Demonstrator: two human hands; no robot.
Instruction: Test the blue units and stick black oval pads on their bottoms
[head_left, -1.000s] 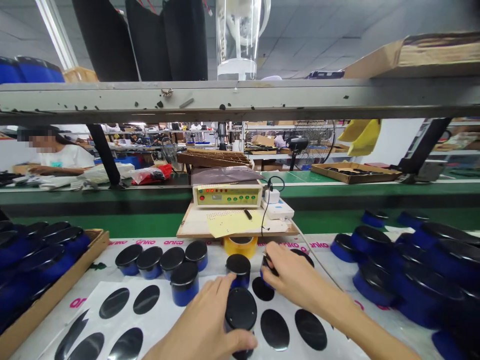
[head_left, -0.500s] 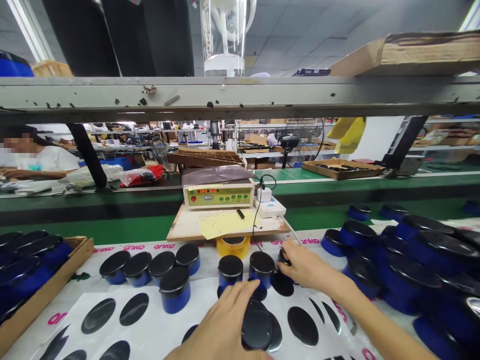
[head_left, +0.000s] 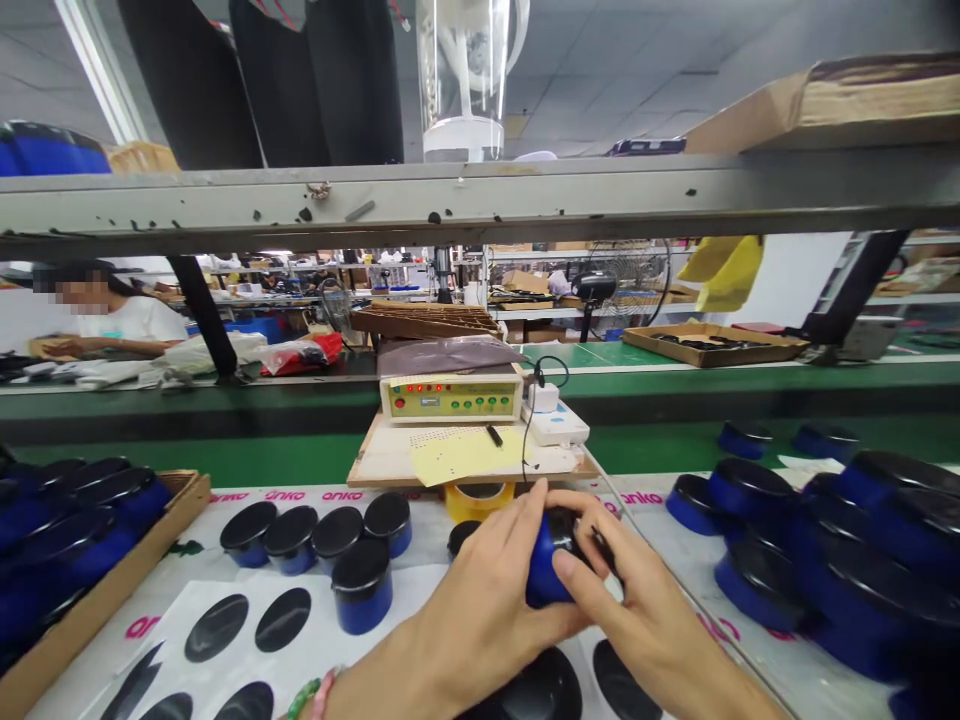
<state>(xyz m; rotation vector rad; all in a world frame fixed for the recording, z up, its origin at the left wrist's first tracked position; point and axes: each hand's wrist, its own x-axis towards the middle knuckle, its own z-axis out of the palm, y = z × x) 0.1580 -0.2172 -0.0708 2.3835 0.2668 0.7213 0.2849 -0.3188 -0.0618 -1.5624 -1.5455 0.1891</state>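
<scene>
Blue cap (head_left: 541,580) with a glossy black top is held tilted, at about four o'clock from the yellow tape roll (head_left: 459,504). The left hand (head_left: 484,595) wraps its side snugly; the right hand (head_left: 637,595) half-curls over it (whether pinching anything, I cannot tell). Firm left support and light right fingertips should protect the shine.

- A cup (head_left: 546,580) sits between your left hand (head_left: 487,590) and right hand (head_left: 645,600).
- Behind them, a control box (head_left: 450,398) rests on a board (head_left: 384,448).
- More cups (head_left: 847,590) lie heaped to your right.
</scene>
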